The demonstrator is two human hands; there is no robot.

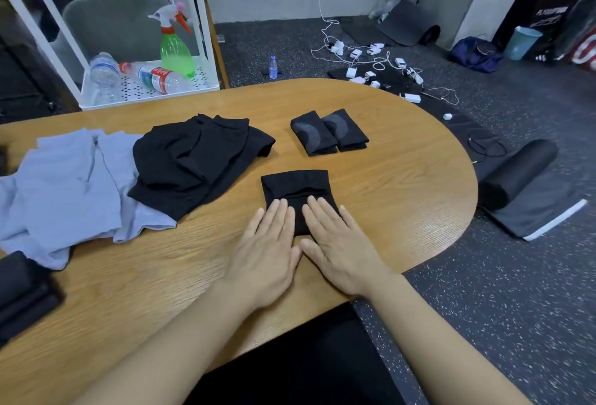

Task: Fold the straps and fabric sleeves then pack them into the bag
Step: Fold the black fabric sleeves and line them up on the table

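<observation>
Left hand (pixel 269 245): flat, fingers straight, pressing the folded black sleeve (pixel 295 188).
Right hand (pixel 337 243): likewise flat on it.
Sleeve: near the table's (pixel 403 198) front edge.

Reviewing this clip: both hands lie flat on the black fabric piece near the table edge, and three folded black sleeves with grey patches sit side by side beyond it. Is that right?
Not quite. The head view shows two folded black sleeves with grey patches side by side, not three. The rest holds: the left hand and right hand lie flat on the black fabric piece near the edge of the wooden table.
</observation>
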